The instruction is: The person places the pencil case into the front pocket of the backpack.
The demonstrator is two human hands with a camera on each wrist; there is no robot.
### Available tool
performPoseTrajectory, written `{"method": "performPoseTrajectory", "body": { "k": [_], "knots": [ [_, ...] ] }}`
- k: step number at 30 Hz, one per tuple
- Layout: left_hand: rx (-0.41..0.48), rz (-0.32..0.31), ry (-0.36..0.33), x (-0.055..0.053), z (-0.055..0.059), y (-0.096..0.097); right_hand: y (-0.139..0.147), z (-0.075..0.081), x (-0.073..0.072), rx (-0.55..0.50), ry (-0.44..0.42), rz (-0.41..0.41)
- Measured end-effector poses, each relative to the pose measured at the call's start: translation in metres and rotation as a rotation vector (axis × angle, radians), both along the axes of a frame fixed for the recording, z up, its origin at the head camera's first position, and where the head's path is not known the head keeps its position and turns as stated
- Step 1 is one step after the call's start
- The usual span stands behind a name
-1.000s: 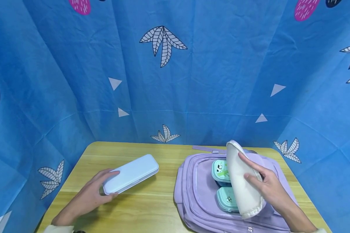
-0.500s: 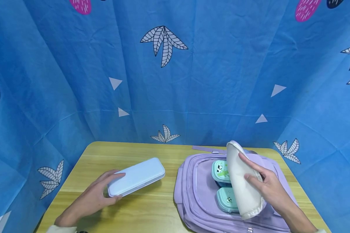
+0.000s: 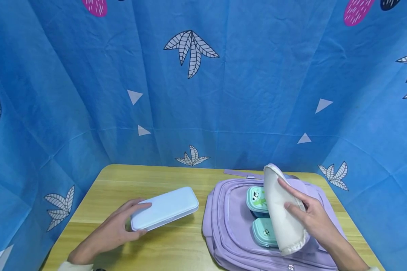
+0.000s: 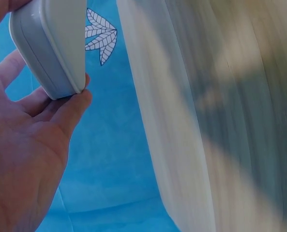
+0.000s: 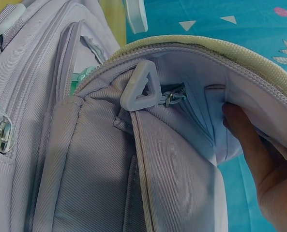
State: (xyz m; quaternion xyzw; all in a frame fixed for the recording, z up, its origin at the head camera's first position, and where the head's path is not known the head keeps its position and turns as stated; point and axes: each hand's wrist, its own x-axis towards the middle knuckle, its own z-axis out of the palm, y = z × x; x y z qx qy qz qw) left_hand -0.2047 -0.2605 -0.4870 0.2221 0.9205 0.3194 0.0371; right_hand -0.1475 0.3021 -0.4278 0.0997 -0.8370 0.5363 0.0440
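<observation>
My left hand (image 3: 117, 229) grips the near end of a pale blue pencil case (image 3: 166, 207), thumb on one side and fingers on the other, holding it tilted above the table. In the left wrist view the case's end (image 4: 49, 48) sits between thumb and fingers. On the right a lilac backpack (image 3: 220, 226) lies flat. My right hand (image 3: 313, 218) pinches its raised front flap (image 3: 283, 214), whose white lining faces left. Two mint boxes with panda pictures, a far one (image 3: 257, 198) and a near one (image 3: 264, 231), lie in the opened pocket, partly behind the flap.
The yellow wooden table (image 3: 149, 177) stretches left of the backpack. A blue patterned curtain (image 3: 203, 105) hangs behind and at both sides. In the right wrist view a triangular zipper pull (image 5: 142, 87) hangs by the flap's zip.
My left hand has carried the pencil case to the right and slightly nearer, towards the backpack. The right hand and the flap have stayed in place.
</observation>
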Motion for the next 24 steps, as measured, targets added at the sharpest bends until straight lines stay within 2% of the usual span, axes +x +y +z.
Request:
{"method": "performPoseTrajectory", "body": {
  "k": [10,17,24],
  "knots": [
    [0.028,-0.020,-0.060,0.000,0.003,0.010,0.001,0.000,0.000,0.006,0.007,0.002],
    [0.007,-0.056,-0.015,0.006,0.002,0.022,0.001,0.000,0.000,0.011,0.010,0.004],
    [0.013,-0.095,-0.005,0.008,-0.001,0.032,0.001,-0.002,0.001,0.009,0.016,0.003]
  ]
}}
